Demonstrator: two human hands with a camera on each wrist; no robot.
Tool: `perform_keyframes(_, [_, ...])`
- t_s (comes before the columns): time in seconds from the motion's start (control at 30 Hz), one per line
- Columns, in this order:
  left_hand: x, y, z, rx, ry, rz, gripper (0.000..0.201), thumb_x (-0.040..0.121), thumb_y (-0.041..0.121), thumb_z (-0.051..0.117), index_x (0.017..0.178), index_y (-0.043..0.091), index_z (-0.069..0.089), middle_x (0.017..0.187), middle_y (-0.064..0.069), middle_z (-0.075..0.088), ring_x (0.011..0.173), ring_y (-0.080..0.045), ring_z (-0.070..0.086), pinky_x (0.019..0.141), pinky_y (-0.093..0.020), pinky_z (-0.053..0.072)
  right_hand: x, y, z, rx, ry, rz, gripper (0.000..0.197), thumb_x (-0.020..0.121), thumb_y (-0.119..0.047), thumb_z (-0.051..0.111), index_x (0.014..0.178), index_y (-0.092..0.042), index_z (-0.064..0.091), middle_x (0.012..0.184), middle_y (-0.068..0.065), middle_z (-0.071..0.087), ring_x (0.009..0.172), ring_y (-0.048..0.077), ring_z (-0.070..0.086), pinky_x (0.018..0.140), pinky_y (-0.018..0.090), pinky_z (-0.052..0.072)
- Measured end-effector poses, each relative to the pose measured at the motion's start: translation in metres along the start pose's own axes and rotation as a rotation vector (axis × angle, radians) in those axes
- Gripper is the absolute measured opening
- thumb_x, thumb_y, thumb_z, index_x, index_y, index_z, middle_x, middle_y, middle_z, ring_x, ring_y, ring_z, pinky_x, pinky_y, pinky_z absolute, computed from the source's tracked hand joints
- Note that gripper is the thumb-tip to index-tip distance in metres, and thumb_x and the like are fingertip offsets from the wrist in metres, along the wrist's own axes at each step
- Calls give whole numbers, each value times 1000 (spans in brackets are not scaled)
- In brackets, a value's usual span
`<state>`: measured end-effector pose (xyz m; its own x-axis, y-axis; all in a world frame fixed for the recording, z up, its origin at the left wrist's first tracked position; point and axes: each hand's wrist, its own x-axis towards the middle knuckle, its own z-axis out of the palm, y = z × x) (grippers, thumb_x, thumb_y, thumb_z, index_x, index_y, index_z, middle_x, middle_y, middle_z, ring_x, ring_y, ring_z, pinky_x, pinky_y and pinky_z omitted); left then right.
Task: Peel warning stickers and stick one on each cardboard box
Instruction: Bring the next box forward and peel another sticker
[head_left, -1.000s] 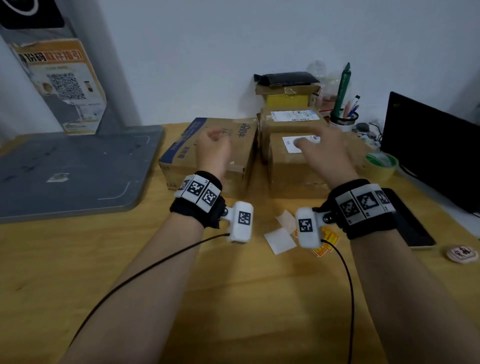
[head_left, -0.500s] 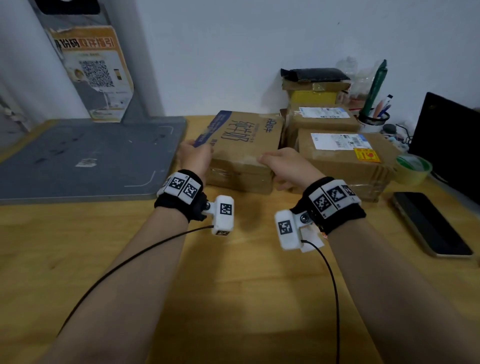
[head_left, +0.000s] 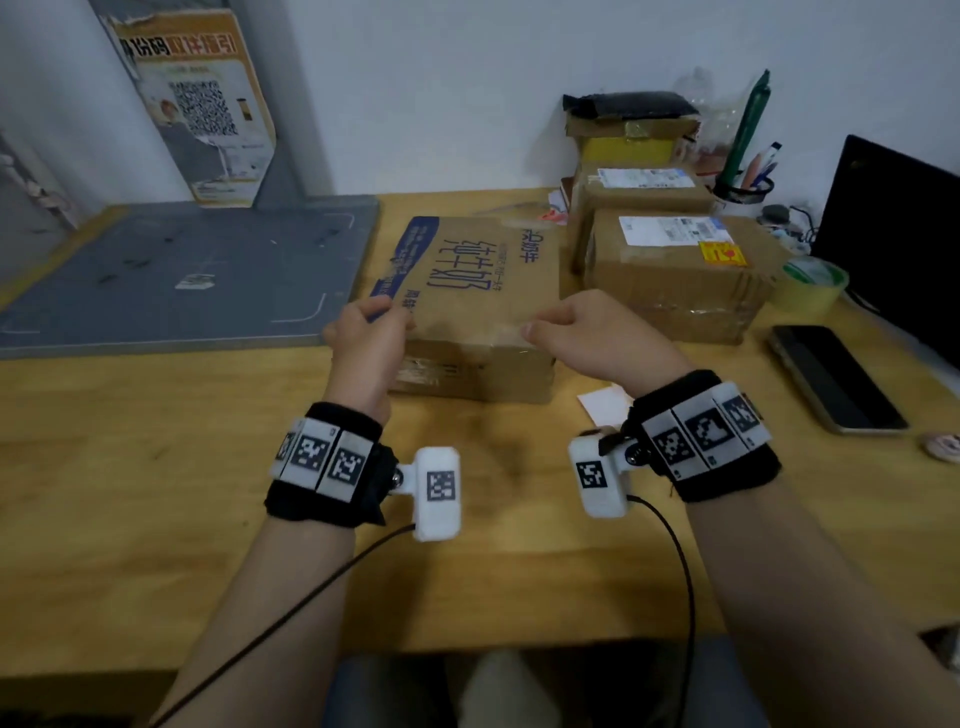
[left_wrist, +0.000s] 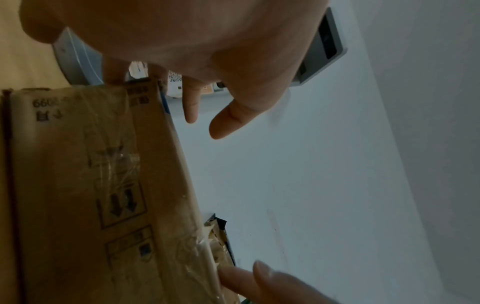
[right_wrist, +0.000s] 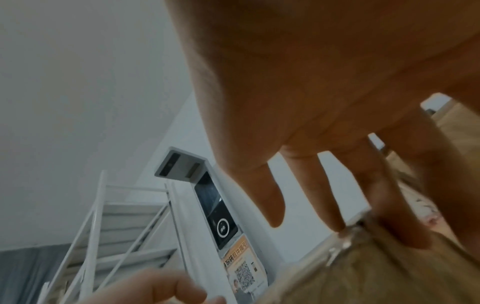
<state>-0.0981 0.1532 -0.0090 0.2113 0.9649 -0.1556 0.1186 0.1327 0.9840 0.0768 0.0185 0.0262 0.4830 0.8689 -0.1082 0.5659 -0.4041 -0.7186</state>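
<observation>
A large printed cardboard box (head_left: 467, 291) lies mid-table with no warning sticker showing on its top. My left hand (head_left: 369, 330) is at its near left corner; some fingers lie behind that corner (left_wrist: 114, 78), while the index finger and thumb hang free. My right hand (head_left: 571, 327) is at the near right corner, with straight fingers (right_wrist: 384, 195) touching the taped edge. To the right, a smaller box (head_left: 670, 280) carries a yellow-red warning sticker (head_left: 719, 253). Another box (head_left: 644, 192) stands behind it. A white backing paper (head_left: 605, 408) lies by my right wrist.
A grey flat platform (head_left: 182, 270) fills the left side of the table. At right are a phone (head_left: 836, 379), a tape roll (head_left: 810, 283), a dark monitor (head_left: 904, 234) and a pen cup (head_left: 743, 192). A small yellow box stack (head_left: 628, 135) stands against the wall.
My right hand left the smaller box, which now shows a sticker. Both hands went to the large box, which has come nearer to the table's front.
</observation>
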Motion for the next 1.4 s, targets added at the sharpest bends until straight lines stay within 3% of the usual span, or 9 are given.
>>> perform_keyframes(0.1, [-23,-3,-2,19,60,32,38,76,31,65,113,37,56,141,1,43,126,-22,49,106,-43,43,-19,20,-8,107,52,28,28,100,-38,59,119,-26,75,110,-8,70,94,10,61,77,29,47])
perform_keyframes(0.23, [-54,13,17,94,151,172,30,78,31,60,104,44,53,136,5,31,131,-22,32,113,-49,36,-26,47,-25,37,105,162,37,97,-39,63,88,-4,71,82,6,58,75,20,52,65,28,39])
perform_keyframes(0.33, [-71,21,36,73,59,224,28,80,26,58,102,44,58,135,5,44,128,-20,41,107,-44,41,-27,66,-40,-26,78,295,37,95,-41,68,101,-5,74,95,9,67,70,17,53,57,26,36])
perform_keyframes(0.53, [-94,19,75,-44,-289,166,24,95,6,52,87,21,70,95,2,72,84,-12,69,68,-25,47,-20,99,-62,-40,99,415,42,87,-36,80,107,2,75,104,15,74,78,25,67,59,32,53])
perform_keyframes(0.6, [-96,15,84,-46,-343,132,25,96,6,51,86,21,70,90,2,71,75,-10,69,62,-24,45,-15,104,-65,-56,105,421,43,83,-35,84,106,1,77,106,17,75,84,28,71,76,43,60])
perform_keyframes(0.73, [-96,11,97,-51,-384,92,26,95,5,50,87,21,70,86,6,71,74,-13,70,64,-29,43,-4,105,-66,-105,65,408,56,82,-31,85,125,1,70,118,19,71,86,24,63,89,43,57])
perform_keyframes(0.93, [-94,9,105,-66,-424,37,25,96,6,51,90,22,70,83,7,72,76,-15,70,62,-28,45,7,106,-58,-207,-36,391,59,80,-22,88,131,-1,68,133,17,67,121,32,64,96,40,54])
perform_keyframes(1.07, [-92,8,105,-82,-442,20,24,96,6,51,92,20,70,83,6,71,78,-17,69,63,-29,45,11,109,-56,-199,-29,403,56,78,-18,89,129,-7,70,130,12,68,117,29,64,87,35,52])
perform_keyframes(1.4, [-90,8,106,-101,-448,27,25,96,4,50,90,19,69,83,4,70,78,-19,68,62,-29,45,24,123,-52,-177,13,444,46,75,-19,92,115,-2,76,115,16,74,106,32,69,98,47,56])
